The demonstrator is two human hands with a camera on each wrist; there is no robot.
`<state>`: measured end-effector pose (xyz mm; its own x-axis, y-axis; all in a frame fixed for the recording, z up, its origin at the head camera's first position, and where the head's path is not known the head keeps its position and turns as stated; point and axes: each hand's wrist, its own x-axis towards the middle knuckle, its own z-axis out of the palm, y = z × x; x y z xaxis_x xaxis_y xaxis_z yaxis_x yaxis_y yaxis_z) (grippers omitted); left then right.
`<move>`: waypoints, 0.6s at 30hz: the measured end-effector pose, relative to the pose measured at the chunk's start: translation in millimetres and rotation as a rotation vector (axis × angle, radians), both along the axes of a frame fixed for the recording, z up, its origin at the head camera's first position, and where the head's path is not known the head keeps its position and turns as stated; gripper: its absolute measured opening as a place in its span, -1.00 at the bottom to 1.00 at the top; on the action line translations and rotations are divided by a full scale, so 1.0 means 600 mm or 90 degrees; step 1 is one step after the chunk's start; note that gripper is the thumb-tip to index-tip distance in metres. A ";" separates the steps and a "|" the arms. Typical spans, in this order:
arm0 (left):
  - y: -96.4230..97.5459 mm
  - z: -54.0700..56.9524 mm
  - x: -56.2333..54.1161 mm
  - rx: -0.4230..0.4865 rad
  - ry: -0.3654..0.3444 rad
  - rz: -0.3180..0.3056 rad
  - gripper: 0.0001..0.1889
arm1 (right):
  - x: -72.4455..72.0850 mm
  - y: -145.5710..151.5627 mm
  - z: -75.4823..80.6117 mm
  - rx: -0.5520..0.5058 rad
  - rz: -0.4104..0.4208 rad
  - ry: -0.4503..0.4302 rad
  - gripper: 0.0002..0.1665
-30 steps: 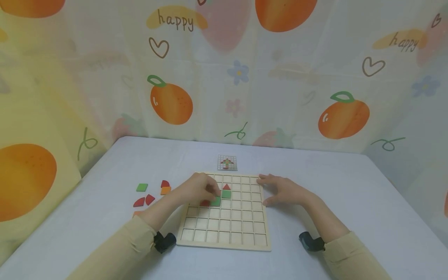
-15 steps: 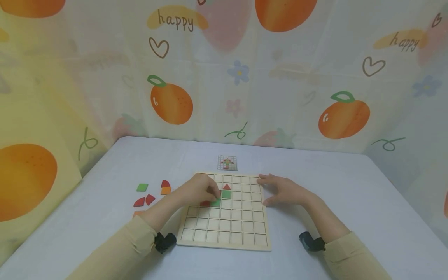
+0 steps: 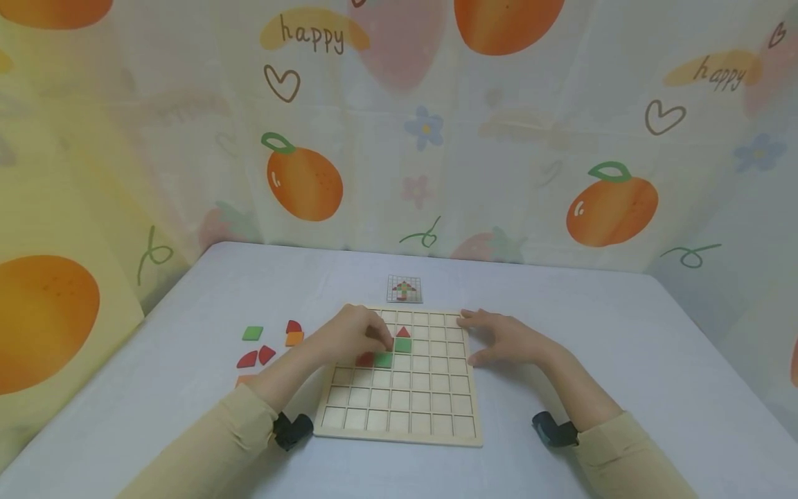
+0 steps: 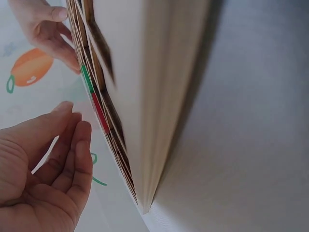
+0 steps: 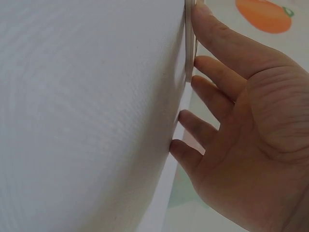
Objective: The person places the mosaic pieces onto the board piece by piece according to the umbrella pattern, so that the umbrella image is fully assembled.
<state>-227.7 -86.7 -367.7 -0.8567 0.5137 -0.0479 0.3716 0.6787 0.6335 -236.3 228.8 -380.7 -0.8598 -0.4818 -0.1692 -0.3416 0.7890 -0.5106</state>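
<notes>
My left hand point(image 3: 357, 335) hovers over the left part of a wooden grid board point(image 3: 433, 401), its fingers loosely bent. In the left wrist view the left hand's fingertips point(image 4: 65, 107) stand off the board with nothing visible between them. Just under that hand, a green square tile point(image 3: 383, 360) lies in a cell beside a partly covered red tile point(image 3: 365, 360). Another green square point(image 3: 403, 345) sits up and to the right, below a red triangle point(image 3: 404, 332). My right hand point(image 3: 508, 339), fingers spread, rests along the board's right edge, thumb and fingertips touching it.
Left of the board lie loose tiles: a green piece point(image 3: 252, 333), an orange square point(image 3: 294, 339) and several red rounded pieces point(image 3: 247, 359). A small pattern card point(image 3: 404, 289) with an arrow-like picture lies behind the board. A printed curtain point(image 3: 486, 159) hangs behind the table.
My left fingertips have come up slightly from the green square, which now lies flat in its cell with more of it showing. The right hand and the board keep their place.
</notes>
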 end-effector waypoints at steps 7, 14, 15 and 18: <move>-0.009 0.005 -0.001 0.006 -0.004 0.049 -0.90 | -0.001 0.000 0.000 -0.001 0.001 -0.003 -0.06; -0.040 0.016 -0.006 0.022 -0.001 0.079 -0.83 | 0.000 -0.001 0.001 -0.002 -0.002 -0.008 -0.06; -0.046 0.016 -0.008 0.023 -0.002 0.084 -0.83 | 0.001 -0.001 0.002 -0.002 -0.002 -0.009 -0.06; -0.065 0.018 -0.011 0.021 0.006 0.098 -0.84 | 0.002 -0.002 0.005 0.000 -0.004 -0.010 -0.06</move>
<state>-234.3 -125.5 -356.7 -0.9259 0.3770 -0.0241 0.2707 0.7066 0.6537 -235.0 227.5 -377.9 -0.8597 -0.4771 -0.1821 -0.3293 0.7905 -0.5164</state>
